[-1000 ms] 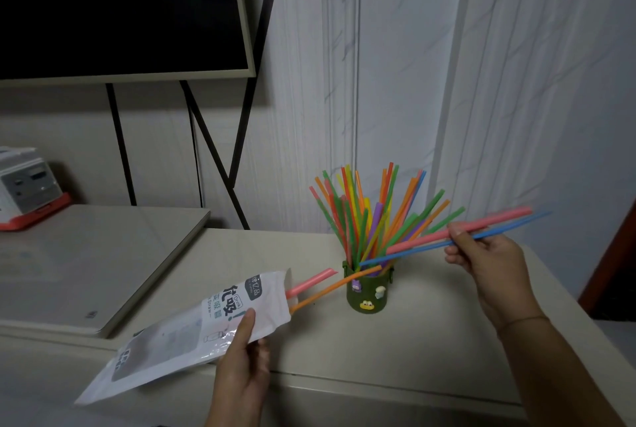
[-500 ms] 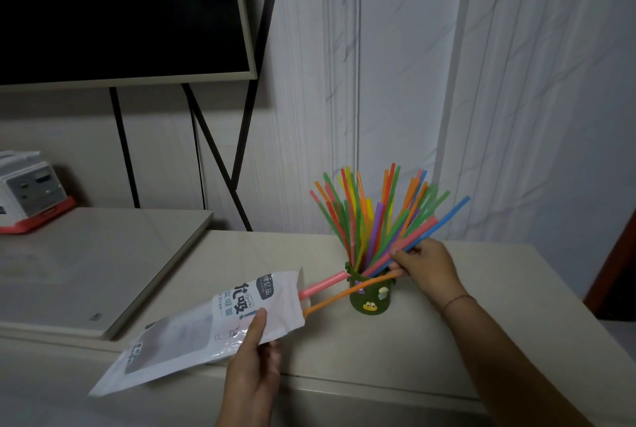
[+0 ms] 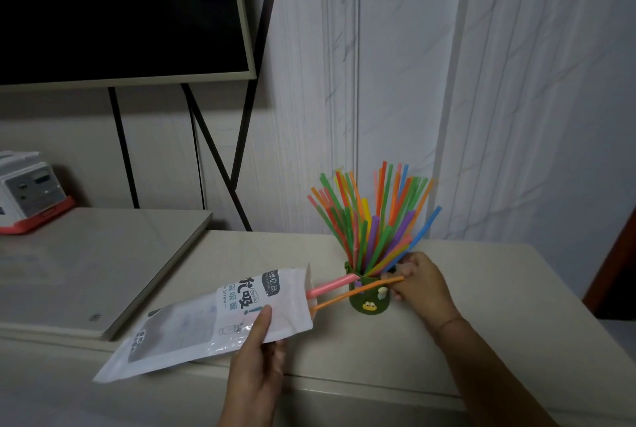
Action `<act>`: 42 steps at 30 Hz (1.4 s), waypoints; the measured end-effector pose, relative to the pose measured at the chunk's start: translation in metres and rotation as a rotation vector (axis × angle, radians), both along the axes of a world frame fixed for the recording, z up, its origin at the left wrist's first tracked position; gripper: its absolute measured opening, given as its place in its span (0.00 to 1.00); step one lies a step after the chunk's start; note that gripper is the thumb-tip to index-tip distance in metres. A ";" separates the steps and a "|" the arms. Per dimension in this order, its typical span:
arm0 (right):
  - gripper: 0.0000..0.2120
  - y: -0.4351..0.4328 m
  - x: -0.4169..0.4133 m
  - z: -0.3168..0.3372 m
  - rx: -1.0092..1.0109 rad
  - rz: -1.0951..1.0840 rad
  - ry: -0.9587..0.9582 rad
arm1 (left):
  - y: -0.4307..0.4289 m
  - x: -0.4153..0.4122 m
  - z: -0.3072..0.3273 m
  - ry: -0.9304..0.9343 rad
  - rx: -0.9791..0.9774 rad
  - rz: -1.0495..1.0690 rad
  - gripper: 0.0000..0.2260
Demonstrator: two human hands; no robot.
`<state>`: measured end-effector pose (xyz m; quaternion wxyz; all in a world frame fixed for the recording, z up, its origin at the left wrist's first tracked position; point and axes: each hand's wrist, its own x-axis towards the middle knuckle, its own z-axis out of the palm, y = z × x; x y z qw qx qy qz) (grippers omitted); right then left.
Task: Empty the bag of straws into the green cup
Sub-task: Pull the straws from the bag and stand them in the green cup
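A small green cup [image 3: 361,294] with cartoon charms stands on the beige counter [image 3: 499,306], holding several coloured straws [image 3: 371,220] that fan upward. My left hand [image 3: 258,361] grips the white straw bag [image 3: 206,320] by its lower edge and holds it tilted, mouth toward the cup. A pink straw [image 3: 330,286] and an orange straw [image 3: 358,292] stick out of the bag's mouth, across the front of the cup. My right hand [image 3: 421,285] is just right of the cup, its fingertips pinching the far end of the orange straw.
A raised beige slab [image 3: 103,261] lies on the left, with a white and red device [image 3: 31,189] at its back. A dark screen [image 3: 120,10] on black stand legs [image 3: 213,158] hangs above. A pale curtain [image 3: 516,100] hangs behind the cup.
My right hand dropped the pink and blue straws into the cup, then moved down to the tip of the orange straw. The bag has shifted slightly right, toward the cup.
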<state>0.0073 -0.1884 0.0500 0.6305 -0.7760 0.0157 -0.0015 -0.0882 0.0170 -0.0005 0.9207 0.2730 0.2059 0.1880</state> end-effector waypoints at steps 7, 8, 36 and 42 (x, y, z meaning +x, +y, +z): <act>0.08 -0.014 -0.038 -0.020 0.535 -0.109 0.265 | 0.000 -0.001 -0.006 0.015 0.056 -0.035 0.15; 0.07 -0.013 -0.044 -0.022 0.578 -0.077 0.308 | -0.002 -0.001 -0.006 0.018 0.072 -0.040 0.14; 0.09 0.041 -0.063 -0.026 0.882 -0.032 0.228 | -0.029 -0.004 0.004 0.089 0.227 -0.112 0.12; 0.08 0.017 -0.056 -0.021 0.854 -0.083 0.146 | -0.011 -0.004 0.000 0.079 0.100 -0.069 0.15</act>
